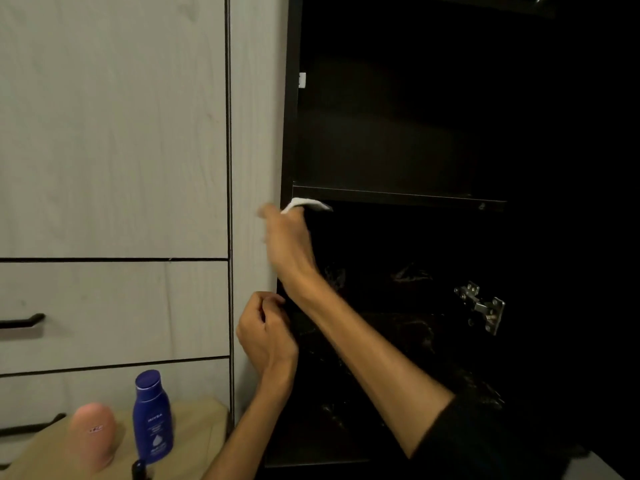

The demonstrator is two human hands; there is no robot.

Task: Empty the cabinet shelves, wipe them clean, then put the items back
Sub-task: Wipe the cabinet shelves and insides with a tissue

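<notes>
The dark cabinet stands open, its interior black and hard to read. My right hand (285, 237) grips a small white cloth (306, 204) against the left end of the shelf's front edge (398, 197). The compartment above that shelf looks bare. My left hand (265, 332) sits lower, its fingers curled round the cabinet's left front edge (289, 133). A blue Nivea bottle (152, 417) and a pink bottle (93, 434) stand upright on a light wooden surface (197, 431) at the lower left.
Pale wood-grain doors and drawers with black handles (22, 322) fill the left side. A metal hinge (483, 306) is fixed inside the cabinet's right wall. A small dark object (140, 469) pokes up at the bottom edge near the bottles.
</notes>
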